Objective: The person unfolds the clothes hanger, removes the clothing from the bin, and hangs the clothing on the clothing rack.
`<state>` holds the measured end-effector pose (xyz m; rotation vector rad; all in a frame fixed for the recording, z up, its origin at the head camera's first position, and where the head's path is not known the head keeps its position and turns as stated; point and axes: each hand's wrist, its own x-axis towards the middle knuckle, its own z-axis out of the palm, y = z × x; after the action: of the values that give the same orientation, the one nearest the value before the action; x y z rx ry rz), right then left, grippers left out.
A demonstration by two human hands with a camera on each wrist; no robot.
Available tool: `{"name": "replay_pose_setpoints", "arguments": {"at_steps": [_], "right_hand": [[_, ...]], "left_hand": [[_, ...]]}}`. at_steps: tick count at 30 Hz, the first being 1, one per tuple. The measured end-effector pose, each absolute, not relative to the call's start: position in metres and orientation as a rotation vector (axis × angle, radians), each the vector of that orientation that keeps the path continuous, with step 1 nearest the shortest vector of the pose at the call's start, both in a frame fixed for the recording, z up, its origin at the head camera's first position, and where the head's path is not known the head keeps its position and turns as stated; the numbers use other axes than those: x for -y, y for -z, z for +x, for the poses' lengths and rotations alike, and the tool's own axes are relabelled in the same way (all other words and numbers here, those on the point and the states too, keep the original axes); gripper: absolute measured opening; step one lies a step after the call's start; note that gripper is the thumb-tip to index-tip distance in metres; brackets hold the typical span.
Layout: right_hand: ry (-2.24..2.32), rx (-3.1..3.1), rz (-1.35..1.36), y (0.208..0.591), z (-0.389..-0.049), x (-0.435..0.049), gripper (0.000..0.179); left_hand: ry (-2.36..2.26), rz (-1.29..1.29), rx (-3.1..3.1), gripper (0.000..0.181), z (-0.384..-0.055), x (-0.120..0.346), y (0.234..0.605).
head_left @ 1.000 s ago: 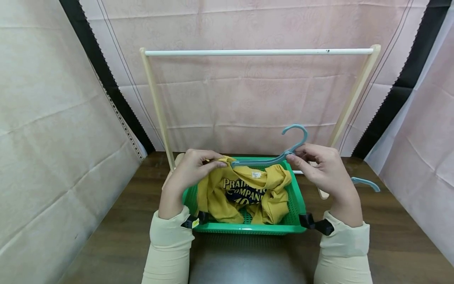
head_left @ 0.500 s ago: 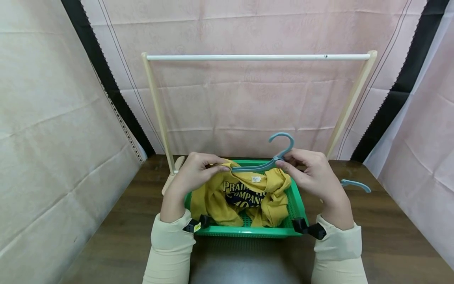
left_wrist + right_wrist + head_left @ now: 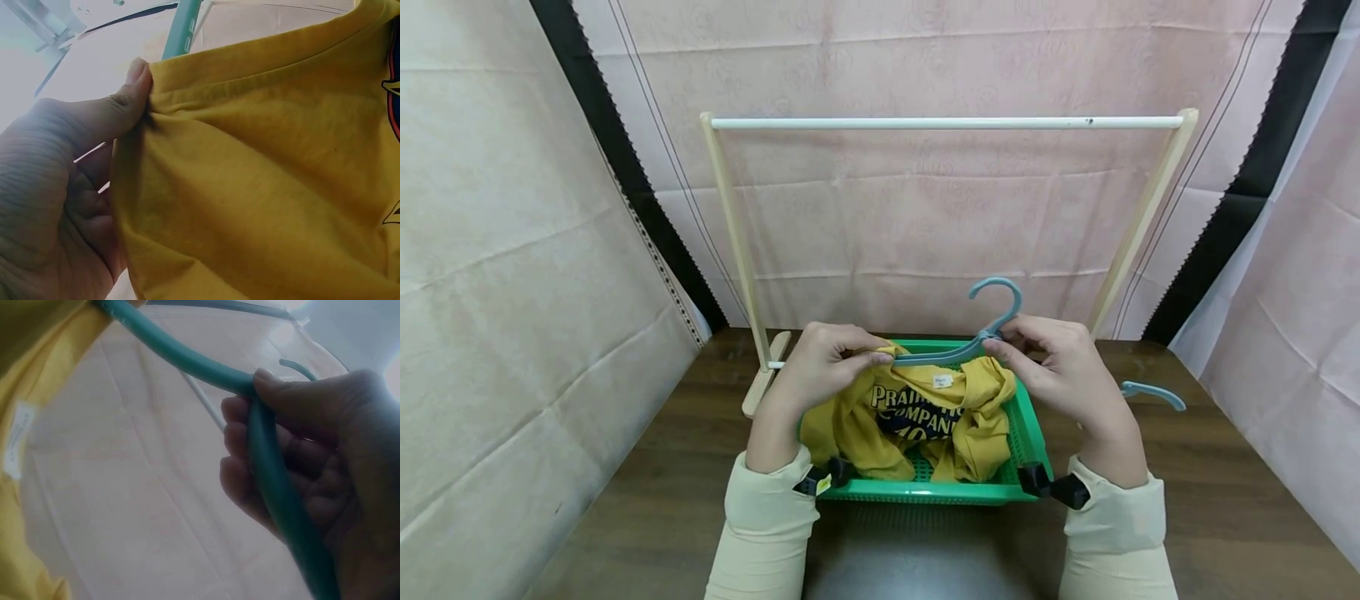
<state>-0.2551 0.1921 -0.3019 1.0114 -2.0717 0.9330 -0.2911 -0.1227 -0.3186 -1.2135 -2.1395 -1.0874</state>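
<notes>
In the head view, my left hand [image 3: 831,371] pinches the neckline of a yellow T-shirt [image 3: 850,425] with dark printed lettering. My right hand [image 3: 1067,367] grips a blue clothes hanger [image 3: 936,358] near the base of its hook, which points up. One hanger arm reaches left into the shirt's neck; its tip is hidden. The other arm runs past my right wrist and shows beyond it. The left wrist view has the thumb on the collar band [image 3: 262,59], with the hanger arm [image 3: 182,28] behind. Most of the shirt lies in a green basket [image 3: 925,492].
A rack with a white top bar [image 3: 940,123] and cream side posts [image 3: 733,225] stands behind the basket. Everything rests on a dark wooden table [image 3: 647,467]. Pale cloth walls [image 3: 925,225] close in the back and sides.
My right hand and the hanger have moved left and a little down, pushing the hanger arm further toward my left hand. My left hand has shifted slightly right, still pinching the neckline.
</notes>
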Motion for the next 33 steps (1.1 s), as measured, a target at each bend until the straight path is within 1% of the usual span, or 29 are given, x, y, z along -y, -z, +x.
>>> {"name": "replay_pose_setpoints", "arguments": {"at_steps": [12, 20, 24, 28, 31, 33], "right_hand": [[-0.913, 2.011, 0.964, 0.305, -0.256, -0.191, 0.021], [-0.89, 1.959, 0.983, 0.301, -0.253, -0.188, 0.023], [-0.932, 1.976, 0.995, 0.301, -0.25, -0.19, 0.027], [-0.935, 2.013, 1.026, 0.301, -0.252, -0.187, 0.026], [-0.883, 2.038, 1.078, 0.301, -0.255, -0.178, 0.022], [-0.853, 2.032, 1.107, 0.301, -0.257, -0.173, 0.021]], "left_hand": [[1.079, -1.212, 2.026, 0.005, -0.29, 0.113, 0.319], [1.087, -1.296, 1.817, 0.006, -0.294, 0.102, 0.317], [1.169, -1.32, 1.729, 0.01, -0.294, 0.101, 0.317], [1.356, -1.388, 1.589, 0.014, -0.291, 0.1, 0.316], [1.412, -1.39, 1.558, 0.013, -0.288, 0.096, 0.314], [1.378, -1.343, 1.629, 0.01, -0.287, 0.094, 0.314]]}}
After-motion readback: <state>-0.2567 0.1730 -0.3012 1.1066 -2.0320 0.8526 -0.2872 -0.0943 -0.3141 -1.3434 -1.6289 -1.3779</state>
